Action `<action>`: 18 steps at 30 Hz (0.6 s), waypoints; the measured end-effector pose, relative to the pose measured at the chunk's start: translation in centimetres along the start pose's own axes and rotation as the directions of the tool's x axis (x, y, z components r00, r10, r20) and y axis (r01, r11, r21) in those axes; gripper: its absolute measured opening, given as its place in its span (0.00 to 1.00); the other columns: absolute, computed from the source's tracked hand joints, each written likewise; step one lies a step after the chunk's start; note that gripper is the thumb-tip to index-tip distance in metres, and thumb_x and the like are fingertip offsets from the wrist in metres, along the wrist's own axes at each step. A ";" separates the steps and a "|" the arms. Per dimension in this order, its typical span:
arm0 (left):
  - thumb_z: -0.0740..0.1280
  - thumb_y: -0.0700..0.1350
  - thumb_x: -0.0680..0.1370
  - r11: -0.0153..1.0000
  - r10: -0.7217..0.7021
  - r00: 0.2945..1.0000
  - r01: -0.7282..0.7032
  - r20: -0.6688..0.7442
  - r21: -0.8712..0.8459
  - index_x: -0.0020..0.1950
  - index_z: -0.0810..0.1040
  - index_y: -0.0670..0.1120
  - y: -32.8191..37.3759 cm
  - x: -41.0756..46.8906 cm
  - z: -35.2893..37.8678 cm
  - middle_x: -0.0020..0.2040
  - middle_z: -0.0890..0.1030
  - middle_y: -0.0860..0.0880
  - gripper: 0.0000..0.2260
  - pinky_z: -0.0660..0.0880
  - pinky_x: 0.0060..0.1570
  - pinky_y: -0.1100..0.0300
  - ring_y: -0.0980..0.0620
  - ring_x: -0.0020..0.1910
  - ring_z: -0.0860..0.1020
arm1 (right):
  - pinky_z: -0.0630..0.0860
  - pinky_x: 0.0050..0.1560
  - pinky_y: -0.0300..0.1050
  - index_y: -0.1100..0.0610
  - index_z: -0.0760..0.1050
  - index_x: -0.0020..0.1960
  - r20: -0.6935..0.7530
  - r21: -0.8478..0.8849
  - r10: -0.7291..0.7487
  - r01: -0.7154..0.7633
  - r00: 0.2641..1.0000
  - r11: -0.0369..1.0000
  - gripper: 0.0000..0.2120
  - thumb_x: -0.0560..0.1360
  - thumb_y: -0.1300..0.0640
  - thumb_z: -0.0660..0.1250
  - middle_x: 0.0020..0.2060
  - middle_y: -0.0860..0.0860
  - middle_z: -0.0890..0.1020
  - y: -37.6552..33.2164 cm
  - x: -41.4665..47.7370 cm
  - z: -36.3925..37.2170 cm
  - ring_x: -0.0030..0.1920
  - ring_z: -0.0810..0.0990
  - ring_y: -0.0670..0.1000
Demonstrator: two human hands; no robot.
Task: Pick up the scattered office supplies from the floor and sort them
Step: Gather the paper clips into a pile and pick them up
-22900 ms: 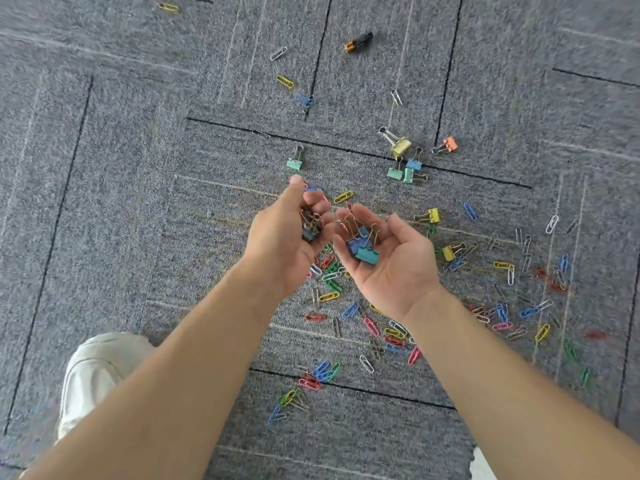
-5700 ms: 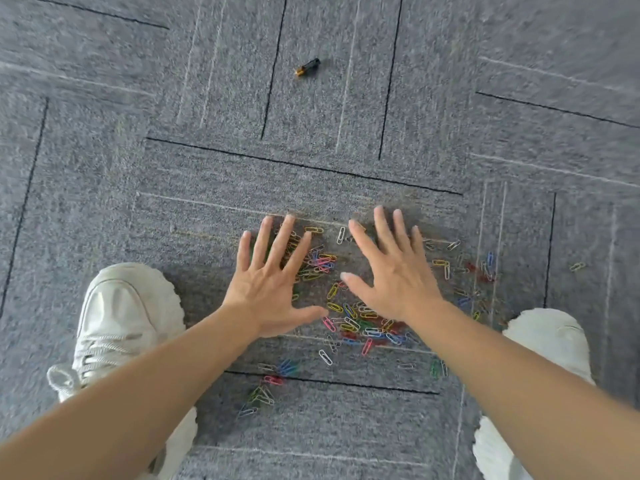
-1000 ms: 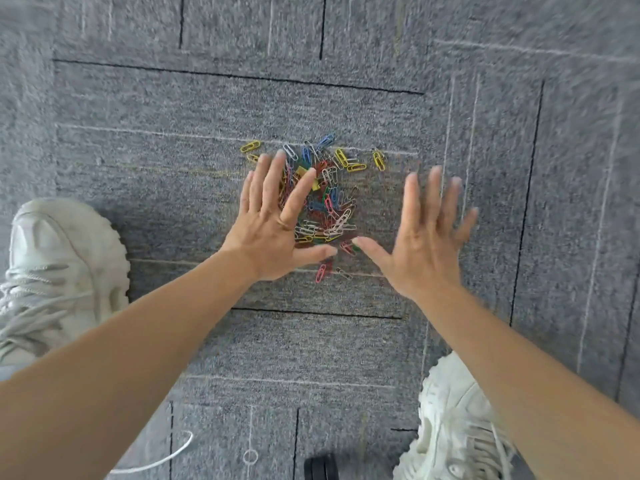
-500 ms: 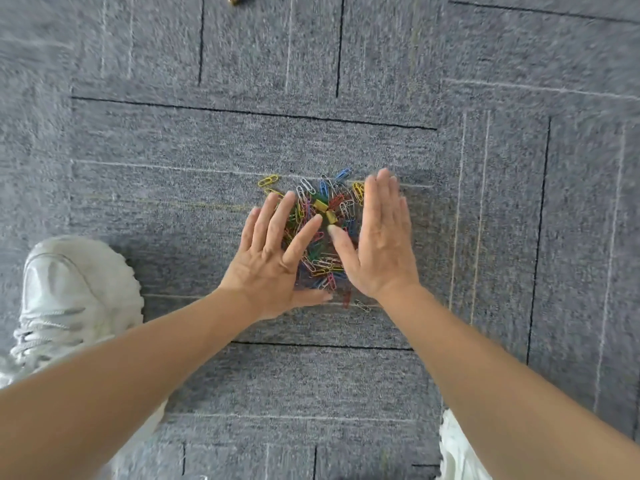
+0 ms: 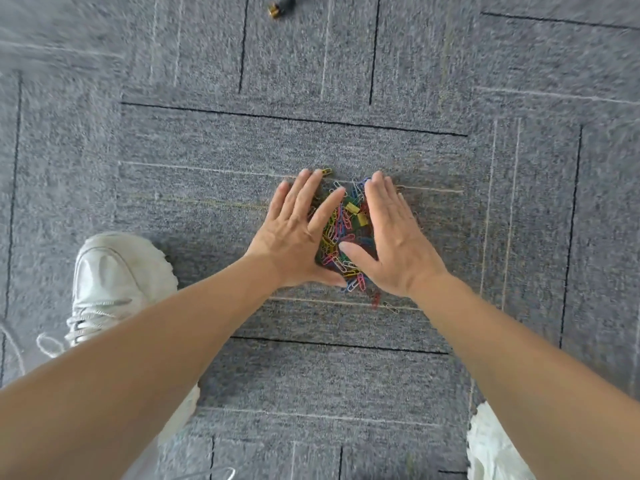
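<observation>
**1. Surface.** I am looking down at a floor (image 5: pixel 311 375) of grey carpet tiles. Thin black seams and pale lines cross it. Carpet fills the view to every edge, and the outer parts of the view are blurred.

**2. Task item.** The pile of coloured paper clips (image 5: pixel 341 233) lies on the floor just above the centre of the view, between both hands. Two yellow binder clips (image 5: pixel 356 213) sit in its 1 o'clock part.

**3. Grips.**
- The left grip (image 5: pixel 294 233), a bare hand, is palm down against the pile's 9 o'clock side. Its fingers are straight and slightly spread and point toward 1 o'clock. It holds nothing.
- The right grip (image 5: pixel 394 240) is palm down against the 3 o'clock side. Its fingers are straight and together, and its thumb reaches across the pile. It holds nothing.
- The two sets of fingertips stand near each other but apart at 12 o'clock.

**4. Edges.**
- One yellow clip (image 5: pixel 326 172) lies just past the left fingertips.
- A red clip (image 5: pixel 375 299) and a silver clip (image 5: pixel 391 307) lie outside the hands, at the pile's 5 o'clock.

**5. Room for moving.**
- Carpet runs from the pile toward 12 o'clock as far as a small dark-and-gold object (image 5: pixel 280 8) at the top edge. I cannot tell what it is.
- The left white shoe (image 5: pixel 114 282) stands at 8 o'clock, well apart from the pile.
- The right white shoe (image 5: pixel 491 448) is at 5 o'clock, cut off by the bottom edge.
</observation>
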State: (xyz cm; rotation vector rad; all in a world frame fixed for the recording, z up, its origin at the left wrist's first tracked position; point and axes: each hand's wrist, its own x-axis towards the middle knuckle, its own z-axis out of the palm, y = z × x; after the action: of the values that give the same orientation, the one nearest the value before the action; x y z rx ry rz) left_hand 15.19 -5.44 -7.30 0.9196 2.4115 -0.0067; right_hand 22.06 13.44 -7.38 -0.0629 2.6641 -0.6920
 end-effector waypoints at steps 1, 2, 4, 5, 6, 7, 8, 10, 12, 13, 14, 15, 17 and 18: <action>0.62 0.80 0.62 0.999 0.022 1.000 -0.022 -0.011 -0.025 0.76 0.26 0.52 0.0 0.3 -0.3 0.79 0.32 0.44 0.61 0.33 0.76 0.45 0.44 0.77 0.30 | 0.44 0.79 0.51 0.61 0.41 0.80 -0.055 0.042 0.012 -0.009 0.998 0.999 0.43 0.79 0.36 0.53 0.80 0.57 0.43 0.1 -0.7 0.1 0.80 0.39 0.52; 0.63 0.79 0.62 0.998 0.037 0.999 -0.038 -0.017 -0.044 0.77 0.28 0.52 0.1 0.5 -0.4 0.80 0.34 0.46 0.62 0.33 0.76 0.46 0.46 0.78 0.31 | 0.46 0.79 0.52 0.61 0.44 0.81 -0.112 0.064 0.039 -0.032 0.993 0.997 0.41 0.79 0.38 0.55 0.80 0.57 0.46 0.3 -1.7 0.3 0.80 0.42 0.52; 0.65 0.79 0.60 0.997 0.055 0.998 -0.056 -0.011 -0.057 0.77 0.29 0.53 0.1 0.0 -0.5 0.80 0.35 0.49 0.63 0.33 0.76 0.46 0.47 0.78 0.32 | 0.48 0.79 0.54 0.61 0.46 0.80 -0.178 0.041 0.104 -0.099 0.978 0.994 0.41 0.79 0.37 0.56 0.80 0.57 0.47 0.9 -4.4 0.7 0.80 0.44 0.52; 0.65 0.79 0.58 0.997 0.059 0.998 -0.059 -0.005 -0.049 0.77 0.28 0.53 0.0 -0.4 -0.4 0.79 0.34 0.50 0.64 0.33 0.76 0.45 0.47 0.77 0.31 | 0.47 0.79 0.54 0.60 0.44 0.81 -0.164 0.003 0.136 -0.137 0.977 0.991 0.45 0.78 0.34 0.57 0.80 0.57 0.46 1.2 -5.9 0.9 0.80 0.42 0.52; 0.65 0.80 0.57 0.998 0.050 0.999 -0.050 0.009 -0.029 0.76 0.26 0.53 -0.2 -1.1 -0.2 0.79 0.31 0.49 0.66 0.32 0.75 0.44 0.46 0.77 0.29 | 0.44 0.79 0.55 0.59 0.39 0.80 -0.105 -0.052 0.168 -0.174 0.980 0.983 0.50 0.75 0.30 0.58 0.80 0.57 0.41 1.3 -7.4 0.9 0.80 0.39 0.53; 0.64 0.81 0.56 1.000 0.025 0.999 -0.025 0.032 0.001 0.75 0.23 0.53 -0.5 -1.9 0.0 0.77 0.27 0.48 0.67 0.31 0.75 0.43 0.45 0.75 0.27 | 0.40 0.79 0.55 0.58 0.33 0.79 -0.012 -0.121 0.208 -0.208 0.978 0.971 0.56 0.72 0.25 0.58 0.79 0.57 0.35 1.3 -8.6 1.0 0.79 0.34 0.53; 0.63 0.82 0.56 0.999 -0.016 0.998 0.014 0.058 0.031 0.73 0.20 0.53 -0.9 -2.7 0.3 0.75 0.23 0.47 0.68 0.30 0.74 0.43 0.45 0.74 0.24 | 0.37 0.78 0.56 0.57 0.27 0.77 0.083 -0.198 0.252 -0.232 0.964 0.952 0.60 0.68 0.22 0.56 0.77 0.57 0.29 1.3 -9.6 1.1 0.77 0.29 0.53; 0.57 0.84 0.55 0.991 -0.121 0.986 0.115 0.112 0.064 0.70 0.17 0.51 -1.6 -4.2 0.9 0.72 0.19 0.45 0.67 0.31 0.74 0.42 0.44 0.72 0.22 | 0.35 0.77 0.59 0.57 0.19 0.73 0.186 -0.312 0.323 -0.256 0.928 0.915 0.62 0.65 0.18 0.50 0.73 0.56 0.22 1.3 -10.2 1.7 0.74 0.23 0.55; 0.49 0.85 0.57 0.979 -0.195 0.970 0.183 0.147 0.091 0.69 0.16 0.50 -1.9 -5.0 1.6 0.70 0.17 0.44 0.62 0.32 0.74 0.41 0.43 0.71 0.21 | 0.33 0.76 0.62 0.58 0.18 0.72 0.168 -0.329 0.364 -0.296 0.916 0.897 0.58 0.68 0.18 0.43 0.71 0.57 0.20 0.7 -9.4 2.6 0.73 0.21 0.58; 0.44 0.85 0.59 0.975 -0.212 0.964 0.196 0.162 0.108 0.70 0.17 0.50 -1.8 -5.1 1.7 0.70 0.17 0.43 0.59 0.32 0.74 0.40 0.43 0.70 0.20 | 0.33 0.76 0.62 0.59 0.19 0.73 0.140 -0.315 0.376 -0.319 0.916 0.894 0.54 0.71 0.20 0.40 0.71 0.58 0.21 0.1 -8.7 3.0 0.73 0.22 0.59; 0.40 0.83 0.61 0.972 -0.222 0.959 0.205 0.174 0.114 0.70 0.17 0.50 -1.6 -5.1 1.8 0.69 0.16 0.43 0.55 0.32 0.74 0.40 0.42 0.70 0.20 | 0.34 0.76 0.63 0.60 0.21 0.74 0.105 -0.302 0.381 -0.335 0.919 0.892 0.50 0.73 0.24 0.37 0.72 0.59 0.22 -0.7 -7.9 3.4 0.73 0.22 0.59; 0.36 0.82 0.62 0.971 -0.229 0.957 0.212 0.176 0.110 0.71 0.18 0.50 -1.4 -5.0 1.9 0.69 0.16 0.43 0.52 0.32 0.74 0.40 0.42 0.70 0.19 | 0.35 0.76 0.63 0.61 0.22 0.74 0.072 -0.296 0.378 -0.342 0.923 0.892 0.46 0.75 0.27 0.35 0.73 0.60 0.23 -1.3 -7.1 3.7 0.74 0.23 0.59; 0.34 0.80 0.65 0.973 -0.221 0.961 0.204 0.168 0.112 0.71 0.18 0.50 -1.4 -4.6 1.9 0.69 0.16 0.42 0.49 0.31 0.74 0.41 0.41 0.70 0.20 | 0.36 0.76 0.62 0.61 0.24 0.75 0.044 -0.292 0.355 -0.328 0.934 0.898 0.43 0.77 0.31 0.35 0.73 0.60 0.24 -2.0 -5.4 3.9 0.74 0.24 0.58; 0.34 0.79 0.66 0.975 -0.205 0.967 0.188 0.154 0.118 0.70 0.17 0.49 -1.5 -4.5 1.8 0.70 0.17 0.42 0.48 0.31 0.74 0.41 0.41 0.70 0.20 | 0.35 0.77 0.61 0.61 0.25 0.76 0.046 -0.290 0.334 -0.307 0.942 0.906 0.42 0.78 0.31 0.35 0.74 0.59 0.24 -2.2 -4.5 3.7 0.75 0.24 0.58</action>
State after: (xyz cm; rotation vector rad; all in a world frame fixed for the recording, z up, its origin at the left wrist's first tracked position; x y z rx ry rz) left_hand 17.92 -9.64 -6.88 0.6901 2.3534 -0.2723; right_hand 27.49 10.45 -7.69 0.2568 2.5735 -0.1996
